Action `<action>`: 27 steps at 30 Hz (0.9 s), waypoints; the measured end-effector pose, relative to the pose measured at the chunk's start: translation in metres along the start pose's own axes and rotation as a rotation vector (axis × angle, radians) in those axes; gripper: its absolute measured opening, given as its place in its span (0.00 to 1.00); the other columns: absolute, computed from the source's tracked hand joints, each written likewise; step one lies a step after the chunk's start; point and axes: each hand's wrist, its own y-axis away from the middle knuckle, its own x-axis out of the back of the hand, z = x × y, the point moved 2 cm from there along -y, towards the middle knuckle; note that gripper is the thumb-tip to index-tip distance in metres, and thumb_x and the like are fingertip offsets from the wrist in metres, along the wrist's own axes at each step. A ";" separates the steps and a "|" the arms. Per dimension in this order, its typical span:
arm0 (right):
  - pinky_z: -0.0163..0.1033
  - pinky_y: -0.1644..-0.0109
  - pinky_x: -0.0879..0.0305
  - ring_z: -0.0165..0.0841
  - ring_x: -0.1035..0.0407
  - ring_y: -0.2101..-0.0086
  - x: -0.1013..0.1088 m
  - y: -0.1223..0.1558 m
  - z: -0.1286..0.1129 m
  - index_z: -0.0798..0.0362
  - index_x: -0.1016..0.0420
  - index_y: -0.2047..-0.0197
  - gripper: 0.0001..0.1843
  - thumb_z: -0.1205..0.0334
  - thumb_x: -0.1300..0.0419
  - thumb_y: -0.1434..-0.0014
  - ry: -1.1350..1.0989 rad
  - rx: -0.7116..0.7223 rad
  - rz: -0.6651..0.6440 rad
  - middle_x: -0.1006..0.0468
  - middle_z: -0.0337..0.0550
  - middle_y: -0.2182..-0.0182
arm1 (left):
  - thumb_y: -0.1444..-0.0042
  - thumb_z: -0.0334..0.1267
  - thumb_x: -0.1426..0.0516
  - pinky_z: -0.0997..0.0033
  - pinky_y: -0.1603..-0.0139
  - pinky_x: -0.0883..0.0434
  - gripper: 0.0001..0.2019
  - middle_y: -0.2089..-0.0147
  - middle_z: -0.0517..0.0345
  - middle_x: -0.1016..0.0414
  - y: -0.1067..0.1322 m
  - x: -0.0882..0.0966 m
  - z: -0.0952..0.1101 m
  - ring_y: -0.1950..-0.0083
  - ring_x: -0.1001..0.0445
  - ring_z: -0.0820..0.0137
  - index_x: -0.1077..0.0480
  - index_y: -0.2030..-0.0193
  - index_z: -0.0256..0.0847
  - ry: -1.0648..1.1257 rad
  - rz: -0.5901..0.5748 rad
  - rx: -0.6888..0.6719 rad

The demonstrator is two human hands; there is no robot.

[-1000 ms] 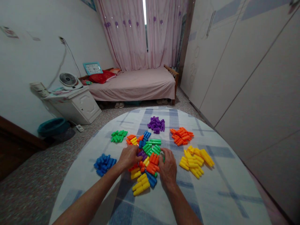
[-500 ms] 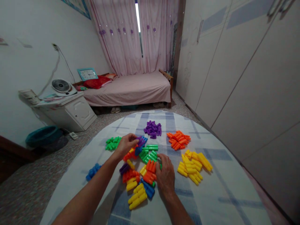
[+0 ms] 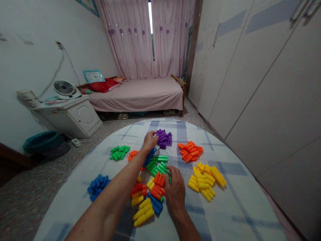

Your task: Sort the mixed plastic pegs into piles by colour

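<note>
Near the far edge of the table, your left hand touches the purple plastic blocks; your right hand curves beside the mixed pile. I cannot tell either grip. Beyond the left edge, the teal bin shows no clear contents.

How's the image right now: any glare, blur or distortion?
Head view: dim overall, with a glaring slit between the curtains; head view: wide-angle stretch makes the wardrobe seams slant; head view: slight softness around the left hand and purple pieces, though colours read clearly.
</note>
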 end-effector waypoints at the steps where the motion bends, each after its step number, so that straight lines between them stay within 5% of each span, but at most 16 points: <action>1: 0.46 0.47 0.40 0.38 0.35 0.53 0.000 -0.001 0.000 0.51 0.31 0.52 0.15 0.63 0.52 0.40 -0.010 -0.006 0.004 0.27 0.45 0.54 | 0.49 0.31 0.44 0.68 0.57 0.32 0.10 0.60 0.51 0.25 0.010 0.006 0.001 0.61 0.28 0.68 0.28 0.59 0.34 -0.025 -0.011 -0.024; 6: 0.45 0.46 0.40 0.38 0.35 0.52 -0.001 -0.003 0.001 0.52 0.33 0.49 0.18 0.56 0.56 0.36 -0.075 -0.049 0.046 0.28 0.47 0.53 | 0.48 0.35 0.43 0.72 0.60 0.32 0.09 0.65 0.58 0.26 0.085 0.029 -0.002 0.65 0.29 0.71 0.27 0.60 0.39 -0.144 -0.284 -0.221; 11: 0.45 0.46 0.40 0.37 0.34 0.52 0.000 -0.003 0.001 0.52 0.32 0.49 0.19 0.55 0.57 0.36 -0.098 -0.049 0.063 0.28 0.47 0.53 | 0.48 0.29 0.45 0.67 0.47 0.34 0.13 0.51 0.53 0.29 0.136 0.037 -0.019 0.49 0.32 0.66 0.28 0.55 0.41 -0.458 -0.341 -0.480; 15: 0.46 0.47 0.39 0.38 0.34 0.53 0.001 -0.003 0.000 0.52 0.32 0.49 0.19 0.55 0.56 0.36 -0.086 -0.055 0.051 0.28 0.47 0.53 | 0.48 0.24 0.48 0.64 0.44 0.36 0.18 0.47 0.51 0.32 0.139 0.037 -0.025 0.45 0.35 0.64 0.30 0.52 0.41 -0.637 -0.333 -0.463; 27: 0.45 0.48 0.39 0.38 0.34 0.53 0.001 -0.004 0.002 0.53 0.33 0.49 0.19 0.55 0.56 0.37 -0.064 -0.038 0.020 0.28 0.48 0.53 | 0.47 0.29 0.48 0.64 0.53 0.34 0.09 0.56 0.50 0.31 0.132 0.037 -0.020 0.54 0.33 0.64 0.31 0.59 0.39 -0.745 -0.472 -0.484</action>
